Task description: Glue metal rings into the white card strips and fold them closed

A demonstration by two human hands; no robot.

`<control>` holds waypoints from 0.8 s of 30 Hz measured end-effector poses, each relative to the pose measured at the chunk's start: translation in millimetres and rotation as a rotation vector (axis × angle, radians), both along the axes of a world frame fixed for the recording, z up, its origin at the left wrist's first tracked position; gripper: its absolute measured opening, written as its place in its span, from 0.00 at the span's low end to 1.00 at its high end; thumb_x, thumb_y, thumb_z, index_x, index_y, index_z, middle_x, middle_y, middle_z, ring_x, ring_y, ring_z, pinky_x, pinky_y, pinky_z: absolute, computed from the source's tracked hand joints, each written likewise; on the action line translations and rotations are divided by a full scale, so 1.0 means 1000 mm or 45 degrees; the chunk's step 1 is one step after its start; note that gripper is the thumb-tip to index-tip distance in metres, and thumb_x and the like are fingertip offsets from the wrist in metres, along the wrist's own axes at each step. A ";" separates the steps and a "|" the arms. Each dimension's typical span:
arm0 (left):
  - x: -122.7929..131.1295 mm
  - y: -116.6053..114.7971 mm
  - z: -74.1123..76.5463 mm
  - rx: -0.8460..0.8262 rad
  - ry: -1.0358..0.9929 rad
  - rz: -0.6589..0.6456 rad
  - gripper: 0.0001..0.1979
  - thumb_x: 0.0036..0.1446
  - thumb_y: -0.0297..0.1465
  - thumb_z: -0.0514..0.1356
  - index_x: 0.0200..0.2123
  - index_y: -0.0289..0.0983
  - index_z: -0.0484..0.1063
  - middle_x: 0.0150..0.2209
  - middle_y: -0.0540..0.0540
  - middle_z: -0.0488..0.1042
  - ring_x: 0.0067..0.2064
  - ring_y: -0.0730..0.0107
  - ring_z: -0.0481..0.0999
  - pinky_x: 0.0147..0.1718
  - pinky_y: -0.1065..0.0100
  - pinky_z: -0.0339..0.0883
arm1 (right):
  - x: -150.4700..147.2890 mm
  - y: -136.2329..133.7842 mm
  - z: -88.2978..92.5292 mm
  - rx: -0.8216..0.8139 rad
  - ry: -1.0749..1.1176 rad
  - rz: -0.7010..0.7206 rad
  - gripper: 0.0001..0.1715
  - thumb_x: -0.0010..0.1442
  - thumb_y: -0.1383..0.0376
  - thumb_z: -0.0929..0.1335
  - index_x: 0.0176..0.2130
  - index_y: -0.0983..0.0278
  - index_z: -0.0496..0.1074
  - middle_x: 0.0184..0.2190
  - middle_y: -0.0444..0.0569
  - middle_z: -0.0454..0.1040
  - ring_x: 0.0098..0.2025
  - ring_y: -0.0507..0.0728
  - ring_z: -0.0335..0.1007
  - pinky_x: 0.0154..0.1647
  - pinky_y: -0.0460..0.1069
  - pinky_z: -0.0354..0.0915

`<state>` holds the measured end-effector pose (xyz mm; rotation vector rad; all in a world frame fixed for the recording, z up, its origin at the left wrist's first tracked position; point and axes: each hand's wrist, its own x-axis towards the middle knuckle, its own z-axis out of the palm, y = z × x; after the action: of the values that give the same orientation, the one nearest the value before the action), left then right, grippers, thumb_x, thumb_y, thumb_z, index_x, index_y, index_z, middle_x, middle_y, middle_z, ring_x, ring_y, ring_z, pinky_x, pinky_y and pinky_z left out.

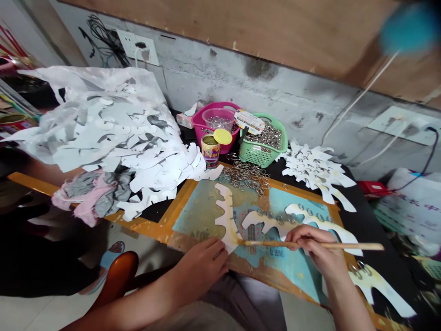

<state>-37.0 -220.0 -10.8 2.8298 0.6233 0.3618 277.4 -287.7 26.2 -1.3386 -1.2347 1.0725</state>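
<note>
My right hand is closed around the light wooden handle of a brush. The brush tip touches the lower part of a white scalloped cut-out, where yellowish glue shows. At the bottom end of this cut-out, my left hand grips its edge, fingers together. Just right of it lies a second white cut-out with metal rings along its upper edge. Another ringed cut-out rests beyond it, and one more sits to the right of my right forearm.
Loose metal rings lie behind the work sheet. An open can, a pink basket and a green basket of rings stand behind. White cut-outs are heaped left, beside a cloth; more are stacked right.
</note>
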 end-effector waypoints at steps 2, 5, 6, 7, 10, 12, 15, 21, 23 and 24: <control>-0.002 0.002 -0.002 0.021 0.041 -0.040 0.04 0.63 0.30 0.58 0.39 0.36 0.71 0.38 0.43 0.75 0.41 0.60 0.74 0.42 0.61 0.71 | 0.000 -0.006 -0.002 0.069 0.030 -0.090 0.07 0.57 0.67 0.68 0.30 0.63 0.77 0.28 0.52 0.76 0.33 0.61 0.72 0.32 0.51 0.67; -0.007 0.009 0.004 -0.001 0.074 -0.108 0.04 0.64 0.29 0.57 0.39 0.37 0.71 0.39 0.44 0.75 0.43 0.61 0.74 0.45 0.62 0.70 | -0.007 -0.013 -0.008 0.143 0.098 -0.150 0.07 0.58 0.66 0.68 0.30 0.62 0.77 0.26 0.51 0.75 0.34 0.61 0.71 0.33 0.52 0.67; -0.009 0.010 0.007 -0.024 0.076 -0.117 0.04 0.64 0.28 0.57 0.40 0.37 0.71 0.39 0.44 0.75 0.44 0.61 0.75 0.45 0.62 0.70 | -0.010 -0.014 -0.010 0.132 0.103 -0.136 0.07 0.57 0.66 0.68 0.30 0.62 0.77 0.26 0.51 0.75 0.34 0.61 0.71 0.33 0.52 0.67; -0.010 0.012 0.009 -0.055 0.077 -0.114 0.05 0.64 0.27 0.56 0.40 0.37 0.71 0.39 0.44 0.75 0.43 0.61 0.75 0.45 0.62 0.70 | -0.012 -0.016 -0.012 0.108 0.099 -0.122 0.07 0.57 0.66 0.68 0.30 0.62 0.77 0.27 0.51 0.75 0.34 0.61 0.71 0.33 0.52 0.67; -0.014 0.014 0.013 -0.160 0.069 -0.065 0.09 0.63 0.22 0.52 0.42 0.36 0.70 0.39 0.44 0.75 0.41 0.62 0.76 0.41 0.63 0.72 | -0.015 -0.021 -0.015 0.063 0.077 -0.155 0.08 0.58 0.66 0.68 0.30 0.62 0.77 0.28 0.51 0.76 0.34 0.61 0.71 0.33 0.52 0.67; -0.016 0.014 0.010 -0.183 -0.022 -0.024 0.11 0.62 0.21 0.50 0.42 0.35 0.70 0.39 0.42 0.75 0.39 0.62 0.76 0.38 0.64 0.73 | -0.014 -0.024 -0.016 0.102 0.094 -0.226 0.08 0.58 0.66 0.68 0.31 0.62 0.78 0.28 0.51 0.76 0.35 0.61 0.72 0.34 0.52 0.68; -0.018 0.013 0.002 -0.187 -0.249 0.014 0.11 0.62 0.21 0.48 0.42 0.34 0.69 0.40 0.41 0.76 0.40 0.64 0.77 0.38 0.66 0.74 | -0.014 -0.027 -0.018 0.147 0.151 -0.288 0.08 0.59 0.66 0.68 0.32 0.61 0.78 0.28 0.51 0.75 0.36 0.61 0.72 0.33 0.52 0.69; -0.019 0.009 -0.009 -0.175 -0.423 0.031 0.10 0.62 0.21 0.49 0.42 0.36 0.67 0.41 0.42 0.76 0.43 0.67 0.77 0.43 0.67 0.74 | -0.023 -0.029 -0.024 0.130 0.176 -0.322 0.07 0.58 0.67 0.68 0.31 0.62 0.77 0.29 0.53 0.76 0.34 0.61 0.72 0.33 0.53 0.69; -0.020 0.009 -0.012 -0.183 -0.448 0.061 0.10 0.61 0.21 0.49 0.42 0.37 0.66 0.41 0.43 0.76 0.42 0.67 0.77 0.41 0.68 0.75 | -0.025 -0.030 -0.024 0.180 0.189 -0.421 0.07 0.59 0.68 0.68 0.32 0.62 0.77 0.30 0.52 0.76 0.34 0.60 0.72 0.33 0.53 0.69; -0.020 0.009 -0.014 -0.182 -0.460 0.073 0.10 0.61 0.21 0.49 0.42 0.37 0.66 0.42 0.42 0.76 0.42 0.67 0.77 0.41 0.68 0.75 | -0.026 -0.030 -0.024 0.216 0.198 -0.479 0.07 0.59 0.68 0.67 0.32 0.62 0.77 0.30 0.51 0.76 0.34 0.60 0.73 0.33 0.53 0.69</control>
<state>-57.2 -211.3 -24.8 2.5245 0.6233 0.7825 251.4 -317.7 2.2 -1.2679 -0.8932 0.7716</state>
